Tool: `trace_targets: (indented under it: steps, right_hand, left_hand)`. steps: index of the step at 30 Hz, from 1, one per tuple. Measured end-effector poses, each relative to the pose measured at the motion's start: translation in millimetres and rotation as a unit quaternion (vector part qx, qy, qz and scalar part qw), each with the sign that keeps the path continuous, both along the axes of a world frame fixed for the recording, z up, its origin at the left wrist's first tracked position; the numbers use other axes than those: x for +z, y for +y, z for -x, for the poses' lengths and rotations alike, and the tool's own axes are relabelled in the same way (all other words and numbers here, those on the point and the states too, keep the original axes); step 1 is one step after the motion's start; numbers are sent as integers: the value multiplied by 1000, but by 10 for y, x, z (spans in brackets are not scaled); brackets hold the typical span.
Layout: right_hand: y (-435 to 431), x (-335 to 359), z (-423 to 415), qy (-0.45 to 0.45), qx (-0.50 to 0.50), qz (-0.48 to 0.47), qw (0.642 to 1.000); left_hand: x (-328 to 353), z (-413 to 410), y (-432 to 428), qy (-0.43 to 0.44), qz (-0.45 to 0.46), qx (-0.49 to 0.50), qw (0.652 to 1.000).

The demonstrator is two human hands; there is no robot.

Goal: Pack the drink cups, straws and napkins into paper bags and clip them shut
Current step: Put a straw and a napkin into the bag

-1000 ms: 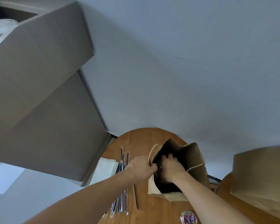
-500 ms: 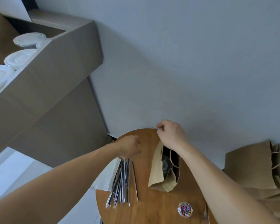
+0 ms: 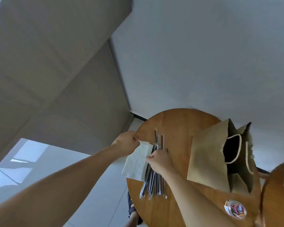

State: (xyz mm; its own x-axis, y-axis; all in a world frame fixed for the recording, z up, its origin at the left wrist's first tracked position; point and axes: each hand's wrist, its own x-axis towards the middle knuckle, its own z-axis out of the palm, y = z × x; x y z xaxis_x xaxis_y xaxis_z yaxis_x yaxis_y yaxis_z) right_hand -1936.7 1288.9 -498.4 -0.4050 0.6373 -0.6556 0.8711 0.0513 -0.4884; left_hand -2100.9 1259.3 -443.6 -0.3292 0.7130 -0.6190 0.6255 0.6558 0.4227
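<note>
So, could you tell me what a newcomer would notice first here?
The left hand and right hand pinch the top napkin at the left edge of the round table, beside a bundle of straws. To the right stands an open paper bag, with a tub of coloured clips nearer the person.

**Mostly paper and wood here**

The round table [image 3: 175, 125] is wood, smooth with a soft satin sheen. The paper bag [image 3: 206, 158] is matt brown kraft with pale twisted cord handles [image 3: 236, 136]. The napkins [image 3: 135, 163] are white paper and look slightly rough. The straws [image 3: 156, 184] are dark, in shiny clear plastic sleeves. The paper clips are in a glossy clear plastic tub [image 3: 235, 209]. The floor tiles [image 3: 39, 154] are glossy and the wall [image 3: 203, 54] is matt.
</note>
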Motion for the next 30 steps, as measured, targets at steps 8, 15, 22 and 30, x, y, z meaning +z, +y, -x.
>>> trace_targets:
  steps: [8, 15, 22, 30]
  right_hand:
    - [-136, -727, 279, -81, -35, 2, 996]
    - [-145, -852, 314, -89, -32, -35, 995]
    - [-156, -847, 264, -99, -35, -74, 992]
    - [-150, -951, 336, -98, -43, -56, 993]
  left_hand:
    - [-579, 190, -136, -43, 16, 74, 996]
    - [-764, 192, -118, -49, 19, 67, 996]
    - [-683, 196, -121, -55, 22, 69, 996]
    - [-720, 199, -185, -62, 26, 90, 994]
